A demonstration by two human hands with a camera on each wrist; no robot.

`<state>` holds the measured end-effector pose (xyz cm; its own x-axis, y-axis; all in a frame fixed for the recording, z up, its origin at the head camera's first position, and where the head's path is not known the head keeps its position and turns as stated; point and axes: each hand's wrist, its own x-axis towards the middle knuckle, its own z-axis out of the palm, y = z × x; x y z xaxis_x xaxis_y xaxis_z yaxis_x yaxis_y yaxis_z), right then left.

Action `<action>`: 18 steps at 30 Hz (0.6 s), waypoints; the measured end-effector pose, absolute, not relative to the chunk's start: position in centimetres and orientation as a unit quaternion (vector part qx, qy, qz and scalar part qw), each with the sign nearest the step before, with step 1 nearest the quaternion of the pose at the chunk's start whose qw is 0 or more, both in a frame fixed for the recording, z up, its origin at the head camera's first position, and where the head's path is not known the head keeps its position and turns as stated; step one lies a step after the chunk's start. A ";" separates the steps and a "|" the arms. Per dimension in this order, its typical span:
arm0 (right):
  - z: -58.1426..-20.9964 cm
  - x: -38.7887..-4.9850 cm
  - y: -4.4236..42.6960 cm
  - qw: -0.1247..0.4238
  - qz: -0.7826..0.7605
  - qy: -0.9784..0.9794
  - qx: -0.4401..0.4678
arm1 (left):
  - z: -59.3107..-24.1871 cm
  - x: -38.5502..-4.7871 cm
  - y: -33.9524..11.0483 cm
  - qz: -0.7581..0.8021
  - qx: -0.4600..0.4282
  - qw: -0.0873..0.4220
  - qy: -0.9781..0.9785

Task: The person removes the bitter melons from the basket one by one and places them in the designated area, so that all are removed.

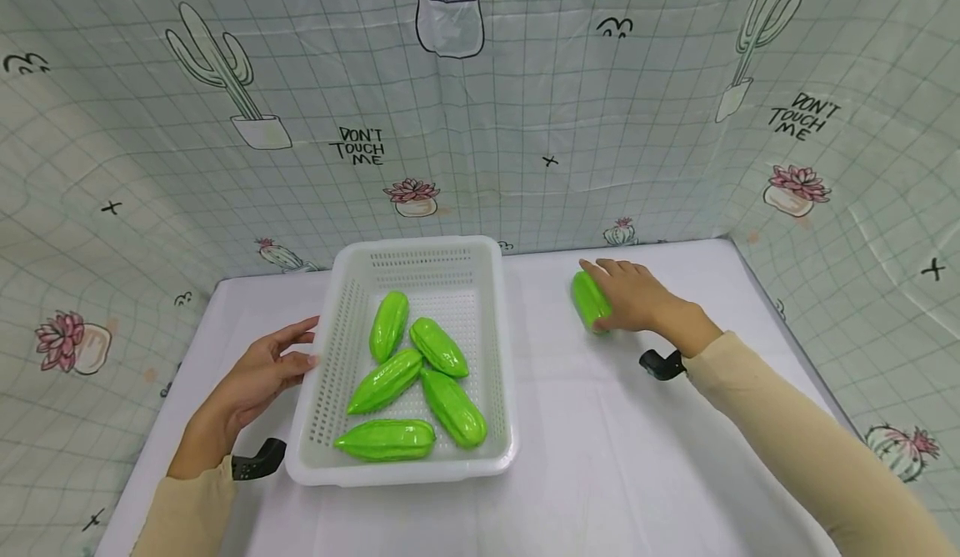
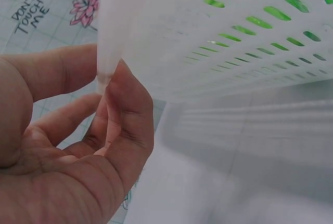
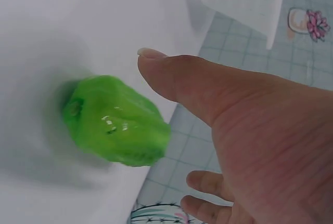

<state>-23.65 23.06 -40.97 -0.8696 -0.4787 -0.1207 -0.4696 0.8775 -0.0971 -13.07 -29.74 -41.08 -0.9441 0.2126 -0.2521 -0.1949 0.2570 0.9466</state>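
On the left, my left hand (image 1: 258,378) holds the side rim of a white plastic basket (image 1: 507,373). The left wrist view shows the rim pinched between thumb (image 2: 130,115) and fingers. Inside the basket lie several glossy green ridged vegetables (image 1: 386,440) with tapered ends, perhaps bitter melons. Another green vegetable (image 1: 588,297) lies on the table right of the basket, partly covered by my right hand (image 1: 630,294). In the right wrist view, that hand's thumb (image 3: 171,76) is extended beside the vegetable (image 3: 117,122), with a gap between them; the fingers are spread and partly hidden.
A white cloth covers the table (image 1: 570,457). Behind and along both sides hangs a grid-patterned curtain (image 1: 517,107) with cactus drawings. The basket stands left of the middle, near the back edge. A black wrist mount (image 1: 662,365) sits under the right wrist, another (image 1: 258,459) by the left.
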 end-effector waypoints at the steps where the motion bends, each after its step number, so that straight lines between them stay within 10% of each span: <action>1: -40.7 -23.6 22.9 0.068 -0.034 0.966 -0.247 | -41.1 -13.1 -29.7 0.609 0.006 0.167 0.775; 18: -37.7 -21.6 20.6 0.018 -0.040 0.952 -0.303 | -40.9 -13.0 -29.8 0.609 0.013 0.169 0.775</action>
